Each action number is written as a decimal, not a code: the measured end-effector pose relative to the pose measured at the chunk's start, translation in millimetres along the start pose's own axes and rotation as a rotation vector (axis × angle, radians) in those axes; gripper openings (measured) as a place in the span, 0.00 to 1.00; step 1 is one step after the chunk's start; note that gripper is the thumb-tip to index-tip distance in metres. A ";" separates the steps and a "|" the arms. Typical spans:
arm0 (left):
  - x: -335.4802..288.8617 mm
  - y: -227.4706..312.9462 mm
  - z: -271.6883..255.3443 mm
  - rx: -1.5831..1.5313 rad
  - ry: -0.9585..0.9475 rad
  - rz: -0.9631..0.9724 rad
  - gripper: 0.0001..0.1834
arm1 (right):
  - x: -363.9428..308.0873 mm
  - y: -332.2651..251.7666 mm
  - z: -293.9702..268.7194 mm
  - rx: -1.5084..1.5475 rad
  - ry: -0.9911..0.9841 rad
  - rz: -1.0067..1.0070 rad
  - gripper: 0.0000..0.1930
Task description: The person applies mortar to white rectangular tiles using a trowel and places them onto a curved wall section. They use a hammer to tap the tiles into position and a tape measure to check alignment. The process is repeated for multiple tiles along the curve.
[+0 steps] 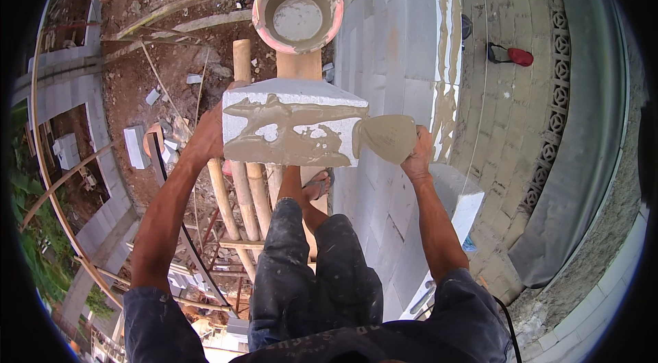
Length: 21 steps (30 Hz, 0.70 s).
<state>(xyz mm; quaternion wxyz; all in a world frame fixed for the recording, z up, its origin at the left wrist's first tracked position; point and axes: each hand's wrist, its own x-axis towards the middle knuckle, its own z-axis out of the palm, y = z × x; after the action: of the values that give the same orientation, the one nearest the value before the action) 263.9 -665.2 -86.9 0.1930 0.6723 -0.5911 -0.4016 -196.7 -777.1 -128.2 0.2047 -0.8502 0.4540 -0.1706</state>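
Observation:
A pale grey lightweight concrete block (296,91) is held up in front of my knees, its near face smeared with wet mortar (301,116) and bare in a few patches. My left hand (214,131) grips the block's left end; some fingers are hidden behind it. At the right end, a trowel (389,138) with a mortar-coated blade touches or nearly touches the block's edge. My right hand (419,154) is closed around the trowel's handle, which is mostly hidden.
A mortar-lined bucket (259,20) stands on a plank (299,67) beyond the block. Bamboo poles (255,191) lie below me, above rubble-strewn ground. To the right runs a block wall (377,41) with mortar strips (449,34) on top; another block (452,191) sits near my right forearm.

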 end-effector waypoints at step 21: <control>22.0 21.1 -30.4 0.013 -0.287 -0.113 0.55 | 333.4 -14.6 261.2 -0.491 -0.746 -0.061 0.12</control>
<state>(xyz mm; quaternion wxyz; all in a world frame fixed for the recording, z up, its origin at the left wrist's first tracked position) 273.2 -697.5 -59.9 0.0793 0.6413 -0.5765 -0.5000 114.4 -1000.0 -310.2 0.1414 -0.8901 0.3507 0.2546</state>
